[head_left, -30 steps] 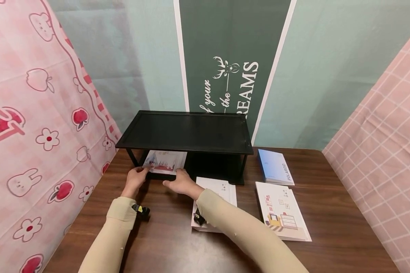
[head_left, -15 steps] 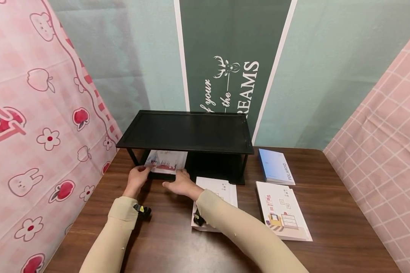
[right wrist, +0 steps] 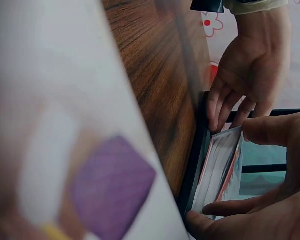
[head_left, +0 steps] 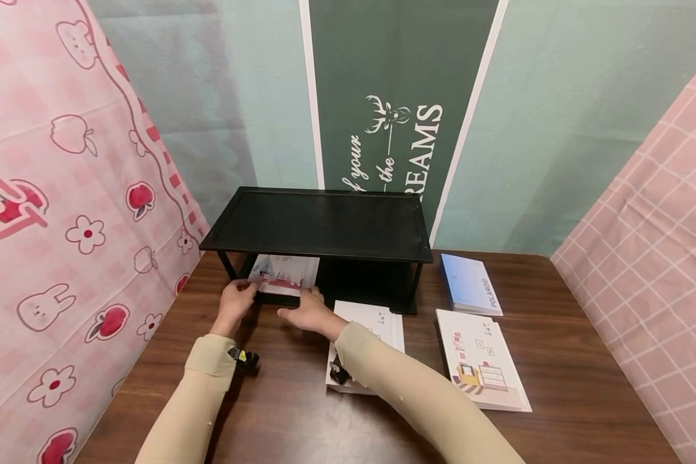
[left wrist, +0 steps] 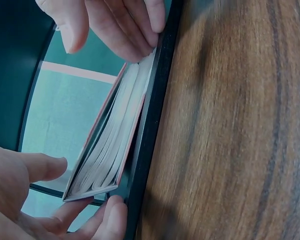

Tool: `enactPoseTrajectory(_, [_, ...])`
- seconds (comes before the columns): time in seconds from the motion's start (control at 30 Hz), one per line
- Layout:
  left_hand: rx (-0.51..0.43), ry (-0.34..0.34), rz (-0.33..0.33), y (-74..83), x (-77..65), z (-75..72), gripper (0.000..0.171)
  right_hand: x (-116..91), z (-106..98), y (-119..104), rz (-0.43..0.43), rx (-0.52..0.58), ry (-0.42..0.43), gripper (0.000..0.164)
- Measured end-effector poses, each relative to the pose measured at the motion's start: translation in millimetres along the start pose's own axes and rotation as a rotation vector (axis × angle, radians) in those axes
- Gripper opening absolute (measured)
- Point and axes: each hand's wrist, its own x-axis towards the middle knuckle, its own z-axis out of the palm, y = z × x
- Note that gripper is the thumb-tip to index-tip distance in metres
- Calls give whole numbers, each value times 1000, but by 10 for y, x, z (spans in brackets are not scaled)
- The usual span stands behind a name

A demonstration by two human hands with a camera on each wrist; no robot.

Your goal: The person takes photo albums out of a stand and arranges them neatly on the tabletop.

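A small photo album [head_left: 287, 274] with a white illustrated cover lies on the lower tier of the black two-tier rack [head_left: 319, 222], at its left end. At the album's left side is my left hand [head_left: 234, 303], its fingers touching the corner while the thumb stands apart. My right hand [head_left: 312, 311] has its fingertips at the opposite side, with the thumb stretched out to the left. Between the two hands, the left wrist view shows the album's page edges [left wrist: 110, 125] beside the rack's front lip [left wrist: 152, 115]. The upper shelf hides the album's far part.
Under my right forearm lies a white illustrated album [head_left: 374, 322], partly covered. Farther right, another white album [head_left: 484, 361] lies in front of a blue POLAROID album [head_left: 470, 283] on the wooden table [head_left: 574, 361]. Printed cloths [head_left: 93, 277] surround the table.
The head view has shifted very slightly. Both hands stay at the album's two sides, and no other thing has visibly moved.
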Motion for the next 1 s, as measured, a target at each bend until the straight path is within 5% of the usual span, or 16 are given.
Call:
enactPoseTrajectory(0.53, [-328, -16, 30, 2, 62, 82, 48, 0, -5, -2, 22, 36, 24, 81])
enactPoseTrajectory(0.73, [-385, -10, 30, -5, 62, 87, 42, -11, -3, -10, 28, 63, 21, 78])
enactPoseTrajectory(1.0, [-391, -7, 25, 21, 46, 79, 63, -6, -9, -16, 13, 71, 32, 75])
